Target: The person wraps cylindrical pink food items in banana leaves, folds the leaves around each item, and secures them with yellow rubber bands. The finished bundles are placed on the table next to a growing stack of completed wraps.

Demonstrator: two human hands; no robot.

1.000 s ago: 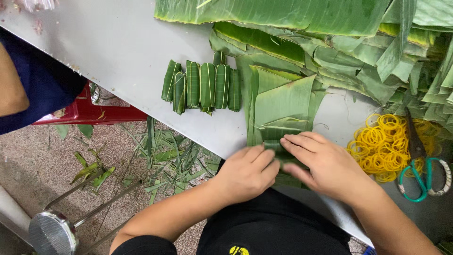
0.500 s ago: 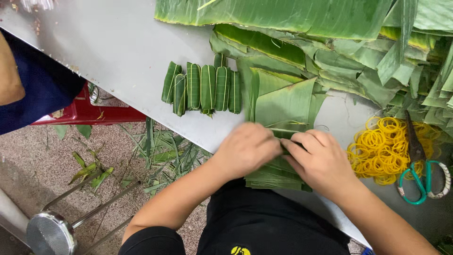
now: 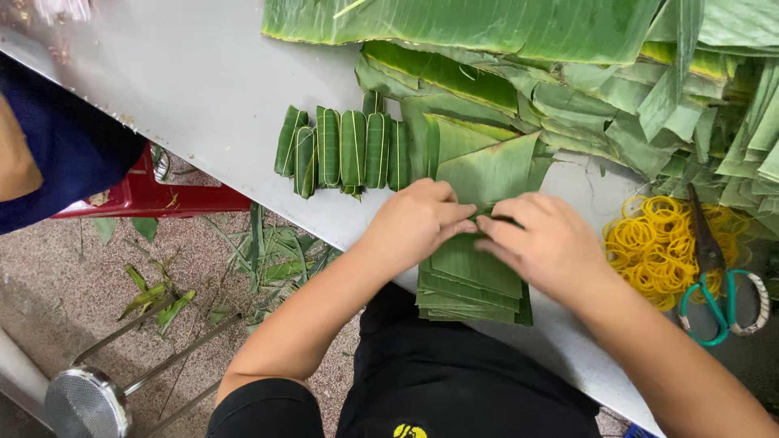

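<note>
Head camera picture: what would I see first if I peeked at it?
Probably two hands, the left hand and right hand, pressing a stack of green leaf pieces at the near edge of the grey table. Next, a row of rolled leaf bundles left of them and bright yellow rubber bands on the right.

Leaf rolls (image 3: 341, 150) left of leaf stack (image 3: 471, 280)

The left hand (image 3: 415, 223) and right hand (image 3: 548, 243) hide the leaf (image 3: 487, 174) fold between them; the scissors (image 3: 718, 284) blades lie partly under leaves.
</note>
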